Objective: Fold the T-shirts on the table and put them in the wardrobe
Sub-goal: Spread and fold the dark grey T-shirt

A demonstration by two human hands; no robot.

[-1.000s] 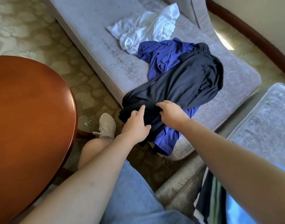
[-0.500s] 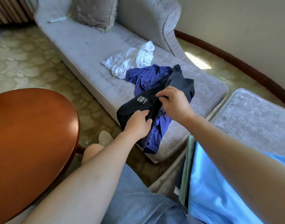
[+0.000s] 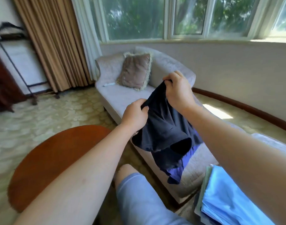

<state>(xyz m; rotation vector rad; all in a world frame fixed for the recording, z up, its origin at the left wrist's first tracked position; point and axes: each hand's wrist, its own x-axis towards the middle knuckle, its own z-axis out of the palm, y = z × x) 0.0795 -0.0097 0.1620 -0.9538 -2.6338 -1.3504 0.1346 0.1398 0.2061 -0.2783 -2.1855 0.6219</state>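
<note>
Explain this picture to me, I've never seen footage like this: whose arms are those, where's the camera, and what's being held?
There is no machine here. A person wears a camera on the head, looking forward and down, so the arms are their own. The left hand and right hand both grip a dark T-shirt, held up over a grey sofa. A blue garment lies on the sofa's near end, partly hidden behind the shirt. A cushion sits at the far end. A round wooden table stands lower left, and light blue cloth lies lower right.

Bright daylight enters through the windows (image 3: 187,18), a sun patch lies on the carpet (image 3: 217,111), edges blur and bend.
</note>
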